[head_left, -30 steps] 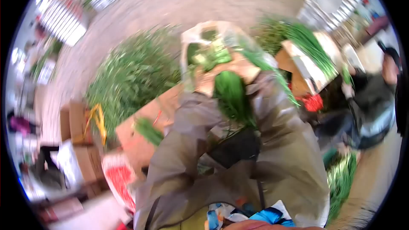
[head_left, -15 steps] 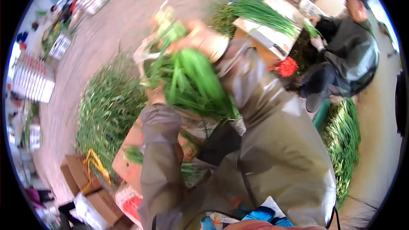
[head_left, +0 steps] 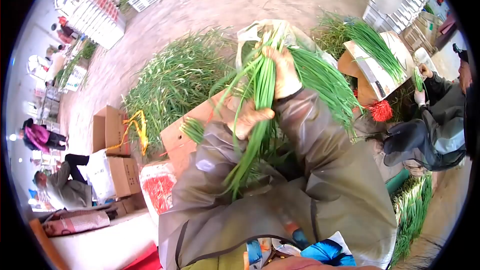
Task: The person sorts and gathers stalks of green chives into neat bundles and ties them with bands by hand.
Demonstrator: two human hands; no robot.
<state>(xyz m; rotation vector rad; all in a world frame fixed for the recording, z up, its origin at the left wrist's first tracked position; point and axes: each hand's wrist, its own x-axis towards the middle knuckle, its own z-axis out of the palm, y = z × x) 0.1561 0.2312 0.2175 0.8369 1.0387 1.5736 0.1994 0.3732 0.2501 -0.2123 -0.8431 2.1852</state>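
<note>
A bunch of long green stalks (head_left: 264, 82) with pale ends stands up over my lap, its leaves hanging down toward me. My right hand (head_left: 284, 69) is wrapped round the bunch near its pale upper end. Lower down, my left hand (head_left: 246, 116) lies against the stalks, its thumb across them and its other fingers partly hidden. More green leaves (head_left: 322, 77) spread out to the right of my right hand. A small bundle (head_left: 192, 129) lies on the brown cardboard (head_left: 175, 145) beside my left sleeve.
A heap of loose greens (head_left: 172, 77) lies on the floor at left, near open cardboard boxes (head_left: 107, 130). Red ties (head_left: 158, 192) sit in a bag at lower left. At right, a seated person (head_left: 440, 115) holds greens beside a board (head_left: 372, 77) bearing long stalks.
The view has swung back to the right. Both my hands are now together at an upright bunch; half a second ago my left hand was beside blurred greens farther left.
</note>
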